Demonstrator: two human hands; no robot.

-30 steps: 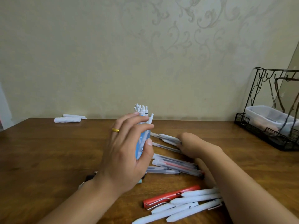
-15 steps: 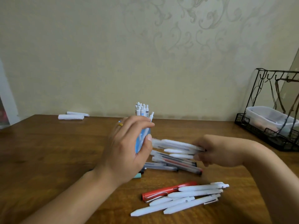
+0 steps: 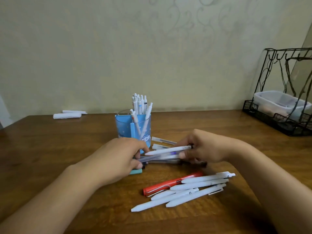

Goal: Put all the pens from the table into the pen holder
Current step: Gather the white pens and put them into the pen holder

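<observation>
A blue pen holder (image 3: pixel 125 127) stands at the table's middle with several white pens upright in it. Just in front of it, my right hand (image 3: pixel 207 147) grips a bundle of white and clear pens (image 3: pixel 167 152) by one end. My left hand (image 3: pixel 118 157) holds the other end of the same bundle, low over the table. Two clear pens (image 3: pixel 163 141) lie behind the bundle, to the holder's right. Nearer me lie a red pen (image 3: pixel 170 184) and several white pens (image 3: pixel 194 191). A teal object (image 3: pixel 135 171) peeks out under my left hand.
A black wire rack (image 3: pixel 276 122) with a clear plastic box in it stands at the back right. Two white rolled papers (image 3: pixel 67 114) lie at the back left. The wall runs close behind the wooden table (image 3: pixel 42 149).
My left hand has let go of the pen holder and come down to the bundle. My right hand lifted the pens off the table and brought them toward the left hand.
</observation>
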